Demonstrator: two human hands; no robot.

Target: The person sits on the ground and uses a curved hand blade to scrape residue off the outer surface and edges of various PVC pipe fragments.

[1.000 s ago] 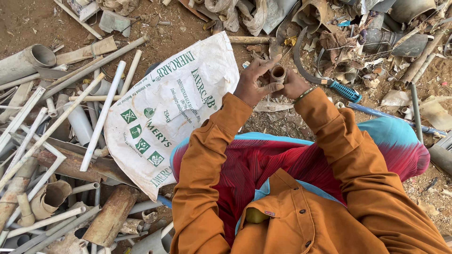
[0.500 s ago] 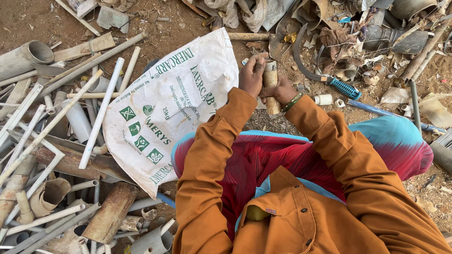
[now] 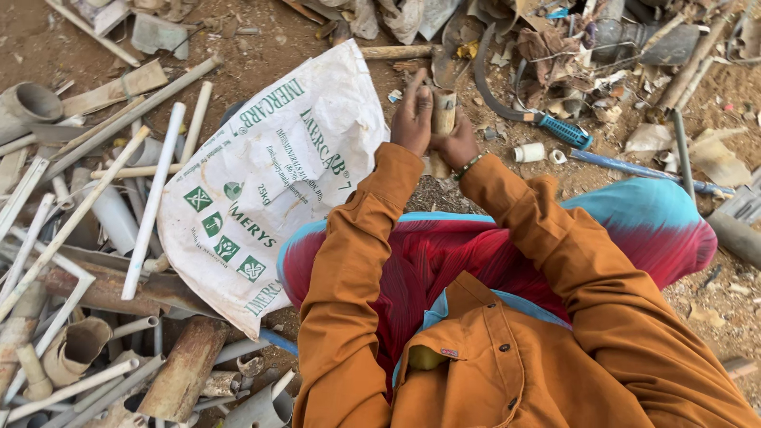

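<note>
Both hands' grip — closed round pipe piece [image 3: 442, 119]

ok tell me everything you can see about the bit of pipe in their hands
The pipe piece is a short, dirty tan tube, plastic by the look of it, with a scuffed, dusty surface. It stands nearly upright, its top end level with the fingertips. The left hand wraps its left side, and the right hand grips it from below and behind, so its lower end is hidden. It is held above the dirt ground, just right of the white printed sack. Whether it is cracked cannot be told.
</note>
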